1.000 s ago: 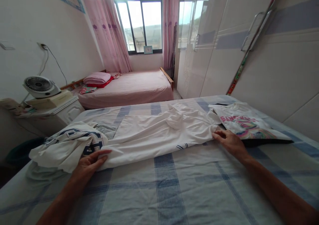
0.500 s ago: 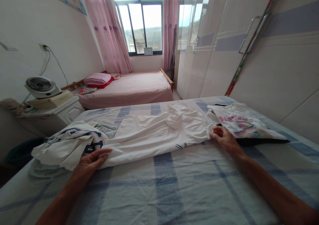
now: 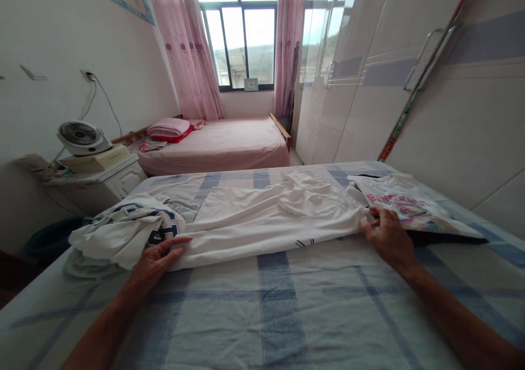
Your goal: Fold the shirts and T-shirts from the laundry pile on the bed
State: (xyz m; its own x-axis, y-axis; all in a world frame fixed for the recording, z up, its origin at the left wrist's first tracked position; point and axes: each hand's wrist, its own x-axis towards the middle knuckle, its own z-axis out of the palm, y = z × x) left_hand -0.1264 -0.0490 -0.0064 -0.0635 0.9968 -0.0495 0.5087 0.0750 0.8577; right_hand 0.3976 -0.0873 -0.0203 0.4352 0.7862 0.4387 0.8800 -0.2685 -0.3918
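A white T-shirt (image 3: 254,225) lies lengthwise across the bed, folded into a long strip with rumpled fabric along its far side and small dark stripes near its front edge. My left hand (image 3: 162,255) pinches the strip's left end, fingers stretched along the cloth and thumb below. At the other end, my right hand (image 3: 389,236) grips the fabric between thumb and curled fingers. Beside my left hand is a crumpled white garment with dark lettering (image 3: 123,225). Beyond my right hand lies a white shirt with pink print (image 3: 414,203), with black cloth under it.
The bed has a blue-and-white checked sheet (image 3: 229,326). A small fan (image 3: 82,137) stands on a box atop the white cabinet (image 3: 123,181) at left. Behind is a pink-covered bed (image 3: 229,143) below the window. A tall wardrobe (image 3: 369,86) lines the right side.
My right hand has turned and its fingers have curled more around the T-shirt's right end. My left hand stays at the left end. The whole view has shifted slightly.
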